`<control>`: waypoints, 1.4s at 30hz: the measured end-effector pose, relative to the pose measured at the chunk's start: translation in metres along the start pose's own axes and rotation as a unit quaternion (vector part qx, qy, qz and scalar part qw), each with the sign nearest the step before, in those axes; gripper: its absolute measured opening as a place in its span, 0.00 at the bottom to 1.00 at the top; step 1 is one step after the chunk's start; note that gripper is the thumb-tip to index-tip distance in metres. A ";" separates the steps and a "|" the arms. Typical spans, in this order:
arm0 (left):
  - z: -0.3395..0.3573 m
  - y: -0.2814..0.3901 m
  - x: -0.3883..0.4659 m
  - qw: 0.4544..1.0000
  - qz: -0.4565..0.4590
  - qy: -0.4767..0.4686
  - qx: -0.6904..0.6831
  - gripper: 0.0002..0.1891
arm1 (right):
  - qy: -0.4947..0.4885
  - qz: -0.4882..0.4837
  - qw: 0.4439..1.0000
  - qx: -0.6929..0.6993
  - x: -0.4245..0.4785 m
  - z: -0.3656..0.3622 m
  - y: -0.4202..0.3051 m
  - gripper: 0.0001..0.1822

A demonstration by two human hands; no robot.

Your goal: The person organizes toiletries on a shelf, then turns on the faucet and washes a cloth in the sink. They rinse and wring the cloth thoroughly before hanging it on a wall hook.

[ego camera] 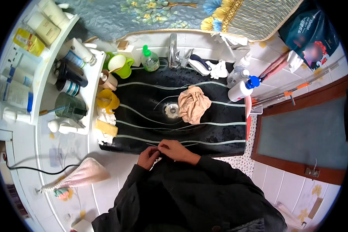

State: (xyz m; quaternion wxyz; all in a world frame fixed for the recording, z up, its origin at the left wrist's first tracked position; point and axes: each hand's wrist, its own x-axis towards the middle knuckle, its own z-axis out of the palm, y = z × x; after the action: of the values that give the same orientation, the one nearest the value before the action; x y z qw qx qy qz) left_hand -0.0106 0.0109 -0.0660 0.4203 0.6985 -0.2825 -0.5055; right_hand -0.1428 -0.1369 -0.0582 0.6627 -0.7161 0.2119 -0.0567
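My left hand [148, 158] and my right hand [175, 150] meet at the front edge of the black sink basin [145, 116], close to my dark jacket [185, 191]. Their fingertips touch or nearly touch. Whether something small is pinched between them is hidden. A crumpled peach-coloured cloth [193, 105] lies in the basin, beside the metal drain [172, 110] and apart from both hands. The chrome faucet [173, 50] stands at the back of the basin.
Along the left rim are a yellow cup [108, 99], a yellow sponge [106, 128] and a green mug [121, 66]. A green-topped soap bottle [150, 59], a brush [200, 64] and a blue-topped pump bottle [243, 88] stand around the back and right. White shelves [90, 116] with toiletries flank the left.
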 end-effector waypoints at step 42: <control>0.017 0.009 0.019 0.997 -0.003 0.063 -0.047 0.12 | 0.274 -0.182 0.617 -0.715 0.168 -0.242 -0.028 0.06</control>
State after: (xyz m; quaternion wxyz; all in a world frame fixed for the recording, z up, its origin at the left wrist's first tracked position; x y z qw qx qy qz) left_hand -0.0199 -0.0143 -0.0690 0.4678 0.7094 -0.2296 -0.4746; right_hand -0.0721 -0.4233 -0.0370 -0.1713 -0.9385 0.2231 -0.2005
